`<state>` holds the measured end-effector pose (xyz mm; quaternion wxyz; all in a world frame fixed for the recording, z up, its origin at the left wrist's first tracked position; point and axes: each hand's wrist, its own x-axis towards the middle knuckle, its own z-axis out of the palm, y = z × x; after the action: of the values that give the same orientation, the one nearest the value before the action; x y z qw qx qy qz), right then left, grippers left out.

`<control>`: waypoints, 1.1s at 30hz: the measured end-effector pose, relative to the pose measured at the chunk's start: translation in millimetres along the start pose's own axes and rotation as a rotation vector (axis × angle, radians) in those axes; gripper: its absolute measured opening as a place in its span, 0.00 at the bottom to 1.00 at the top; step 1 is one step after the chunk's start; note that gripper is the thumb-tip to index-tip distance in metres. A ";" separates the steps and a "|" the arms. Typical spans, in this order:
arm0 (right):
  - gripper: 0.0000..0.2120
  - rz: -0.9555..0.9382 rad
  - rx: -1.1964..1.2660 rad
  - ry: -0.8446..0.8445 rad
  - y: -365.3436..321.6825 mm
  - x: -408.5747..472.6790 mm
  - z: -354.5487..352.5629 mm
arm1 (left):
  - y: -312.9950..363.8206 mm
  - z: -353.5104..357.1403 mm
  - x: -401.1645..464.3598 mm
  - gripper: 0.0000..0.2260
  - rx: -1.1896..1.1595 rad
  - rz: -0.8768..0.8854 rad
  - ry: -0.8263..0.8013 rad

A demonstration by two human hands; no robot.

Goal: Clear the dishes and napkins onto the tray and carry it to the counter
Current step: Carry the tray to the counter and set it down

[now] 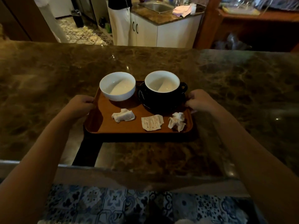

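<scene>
A brown tray (103, 125) sits over the marble counter (226, 75). On it stand a white bowl (117, 86) at the back left and a black cup (163, 88) on a black saucer (161, 107) at the back right. Along its front lie a crumpled napkin (123, 115), a flat paper packet (152, 122) and another crumpled napkin (176, 121). My left hand (80, 104) grips the tray's left edge. My right hand (199, 100) grips its right edge.
Beyond the counter stands a white cabinet with a sink (157, 6) and a pink cloth (182, 10). A person in a white apron (119, 25) stands at the back. Wooden shelving (252, 18) fills the far right. Patterned floor tiles (129, 206) lie below me.
</scene>
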<state>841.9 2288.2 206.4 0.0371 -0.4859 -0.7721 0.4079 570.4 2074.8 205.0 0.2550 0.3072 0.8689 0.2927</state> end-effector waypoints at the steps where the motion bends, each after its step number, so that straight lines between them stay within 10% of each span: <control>1: 0.10 0.009 -0.006 0.006 -1.8 8.9 -0.8 | 3.4 0.8 9.9 0.10 0.010 0.007 0.000; 33: 0.05 0.114 -0.133 0.263 -19.4 120.5 -10.1 | 26.0 20.1 120.8 0.12 -0.088 -0.059 0.327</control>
<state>769.2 2384.5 185.2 0.0824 -0.5797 -0.7570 0.2900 510.6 2181.1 176.4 0.1317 0.2183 0.8937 0.3691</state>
